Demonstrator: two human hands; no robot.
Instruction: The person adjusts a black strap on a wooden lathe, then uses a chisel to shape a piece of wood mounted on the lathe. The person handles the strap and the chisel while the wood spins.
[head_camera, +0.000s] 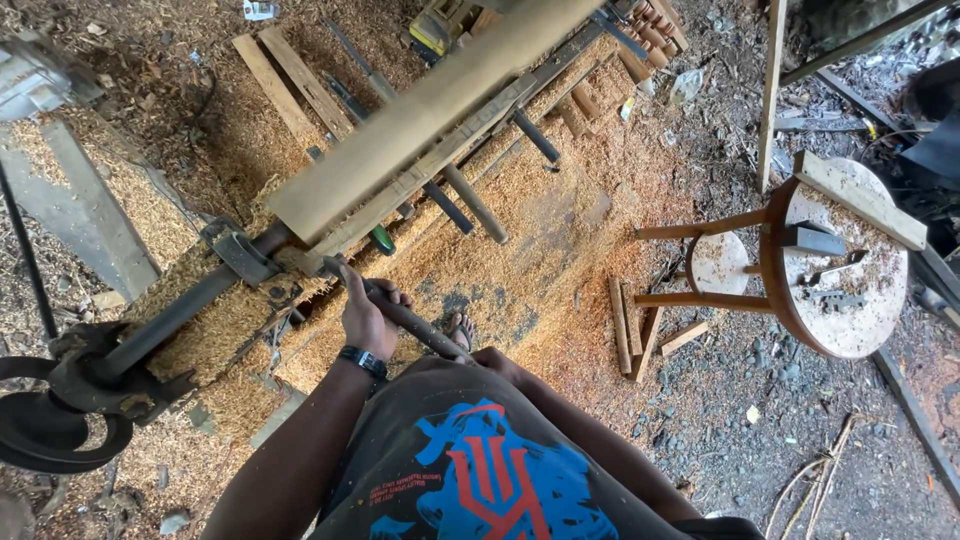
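Observation:
A long pale wooden cylinder (430, 110) is mounted on a lathe and looks blurred along its length. My left hand (368, 315), with a black wristband, grips the front of a long turning tool (400, 315) where its tip meets the tool rest (420, 175) below the cylinder's near end. My right hand (495, 360) holds the tool's handle end close to my body, partly hidden by my shirt.
Thick wood shavings (540, 230) cover the ground under the lathe. Several other chisels (470, 200) lean on the lathe bed. A round wooden stool (835, 260) with small tools on it stands at right. A pulley and belt (60, 400) sit at far left. Wood offcuts (635, 335) lie nearby.

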